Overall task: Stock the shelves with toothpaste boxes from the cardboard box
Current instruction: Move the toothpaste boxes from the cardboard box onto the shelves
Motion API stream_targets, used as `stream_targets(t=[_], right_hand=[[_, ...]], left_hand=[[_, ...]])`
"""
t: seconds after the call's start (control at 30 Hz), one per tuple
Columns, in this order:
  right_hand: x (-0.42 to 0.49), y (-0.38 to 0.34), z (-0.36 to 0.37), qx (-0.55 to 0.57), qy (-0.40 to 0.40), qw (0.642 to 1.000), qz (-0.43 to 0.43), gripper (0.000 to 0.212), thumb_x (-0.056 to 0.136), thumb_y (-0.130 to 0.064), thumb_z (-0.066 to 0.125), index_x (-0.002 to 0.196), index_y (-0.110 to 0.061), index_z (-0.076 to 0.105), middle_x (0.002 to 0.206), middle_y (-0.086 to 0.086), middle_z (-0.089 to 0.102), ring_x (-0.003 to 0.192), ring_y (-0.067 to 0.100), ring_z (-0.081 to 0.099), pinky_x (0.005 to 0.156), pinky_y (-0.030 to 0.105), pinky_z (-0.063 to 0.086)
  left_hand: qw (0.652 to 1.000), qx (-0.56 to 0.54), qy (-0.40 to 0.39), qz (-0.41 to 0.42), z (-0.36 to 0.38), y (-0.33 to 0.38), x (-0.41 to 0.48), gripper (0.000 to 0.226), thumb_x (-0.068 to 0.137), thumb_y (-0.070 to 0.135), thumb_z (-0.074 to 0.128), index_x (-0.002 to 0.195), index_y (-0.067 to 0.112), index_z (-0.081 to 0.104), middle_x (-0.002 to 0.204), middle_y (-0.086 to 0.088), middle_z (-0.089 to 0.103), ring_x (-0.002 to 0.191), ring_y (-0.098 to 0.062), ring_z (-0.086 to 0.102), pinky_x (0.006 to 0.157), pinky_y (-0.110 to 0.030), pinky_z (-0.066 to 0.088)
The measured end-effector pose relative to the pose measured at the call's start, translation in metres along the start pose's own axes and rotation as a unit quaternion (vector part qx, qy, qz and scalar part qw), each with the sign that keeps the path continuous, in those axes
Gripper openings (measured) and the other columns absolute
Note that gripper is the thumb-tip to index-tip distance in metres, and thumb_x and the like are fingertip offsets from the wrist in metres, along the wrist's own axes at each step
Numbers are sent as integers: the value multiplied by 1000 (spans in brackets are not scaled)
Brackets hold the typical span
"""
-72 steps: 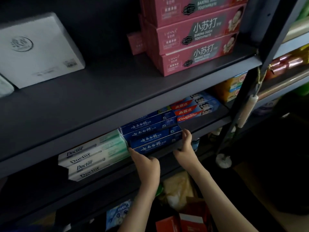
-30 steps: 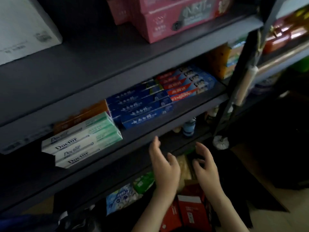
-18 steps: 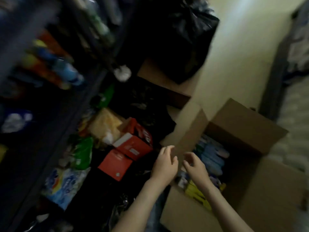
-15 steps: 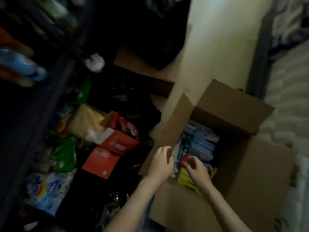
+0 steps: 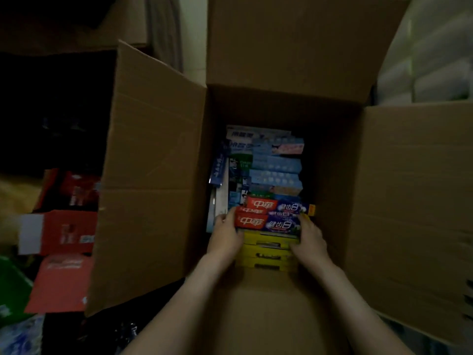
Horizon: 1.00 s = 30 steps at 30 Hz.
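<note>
An open cardboard box (image 5: 399,190) fills the view, its flaps spread wide. Inside lie several toothpaste boxes. A small stack of red-and-blue toothpaste boxes (image 5: 268,217) sits near the front. My left hand (image 5: 226,235) grips the stack's left end and my right hand (image 5: 308,238) grips its right end. Yellow toothpaste boxes (image 5: 266,254) lie just below the stack, between my wrists. Light-blue toothpaste boxes (image 5: 275,170) fill the far part of the box. The shelves are out of view.
Red cartons (image 5: 61,231) and a green pack (image 5: 11,290) lie on the floor left of the box. Another cardboard box (image 5: 64,21) stands at the upper left. A pale wall (image 5: 435,47) is at the right.
My view swung from the shelves down to the cardboard box. Both hands left the blue toothpaste boxes on the shelf, reached into the box and took hold of the red-and-blue stack.
</note>
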State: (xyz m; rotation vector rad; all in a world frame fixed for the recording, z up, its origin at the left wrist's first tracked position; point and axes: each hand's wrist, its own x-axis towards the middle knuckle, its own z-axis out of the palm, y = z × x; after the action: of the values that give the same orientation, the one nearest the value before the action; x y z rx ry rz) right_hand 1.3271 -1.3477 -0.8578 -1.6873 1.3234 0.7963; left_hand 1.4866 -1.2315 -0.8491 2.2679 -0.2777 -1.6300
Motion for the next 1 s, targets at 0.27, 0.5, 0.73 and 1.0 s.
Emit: stream_targets(t=[0.27,0.5,0.73,1.0], right_hand=[[33,-29,11,-78,74,994,-27,59,93,-39,49,145,-22,27,148,1,30,139,21,18,114,39,10],[53,-74,17,-49,79,993,-79,58,95,-32,46,147,-22,22,151,-1,27,139,20,16,114,38,12],[67,-95,24,-43,71,995,-57,56,96,-31,45,147,-19,25,149,1,29,138,22,18,112,38,15],[45,-118,2,50,83,992,-86,55,94,-20,50,145,-20,29,148,2,32,137,20,22,114,38,20]], left_hand=[[994,-5,92,-58,3,-1,42,56,100,17,41,150,33,21,156,-11,9,139,-33,23,109,-44,35],[852,-442,164,-226,-15,32,107,40,97,28,51,127,2,53,116,-14,61,104,-31,60,92,-40,51],[755,-582,184,-241,-20,50,128,38,101,22,46,134,2,48,132,-16,54,110,-28,58,79,-31,49],[728,-611,229,-210,-15,66,95,47,87,22,68,130,10,53,119,-14,62,104,-31,62,89,-46,54]])
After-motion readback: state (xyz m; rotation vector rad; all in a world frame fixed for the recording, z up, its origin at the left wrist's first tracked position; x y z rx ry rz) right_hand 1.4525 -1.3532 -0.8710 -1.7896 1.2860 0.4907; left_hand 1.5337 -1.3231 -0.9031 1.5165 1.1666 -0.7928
